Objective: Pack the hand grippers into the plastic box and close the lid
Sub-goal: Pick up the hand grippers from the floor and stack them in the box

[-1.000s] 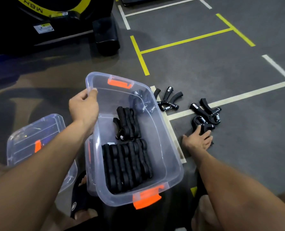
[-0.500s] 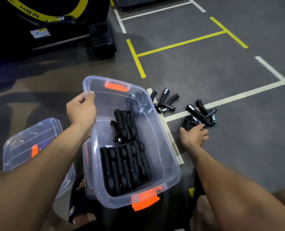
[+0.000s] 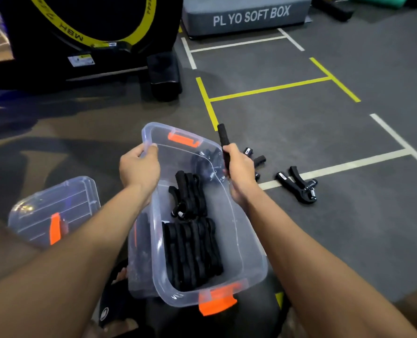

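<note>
Your left hand pinches the far left rim of the clear plastic box, thumb outside and fingers curled over the edge. Your right hand is wrapped around a black hand gripper, its foam handle sticking up above your fist, right at the box's far right rim. Between your two hands and toward you, the box holds a packed row of hand grippers in its near half, a smaller bunch standing above them, and a few more in the far corner just left of your right hand. Just beyond your right hand, loose grippers lie on the floor; further right lies another one. The lid rests on the floor, left of your left forearm.
</note>
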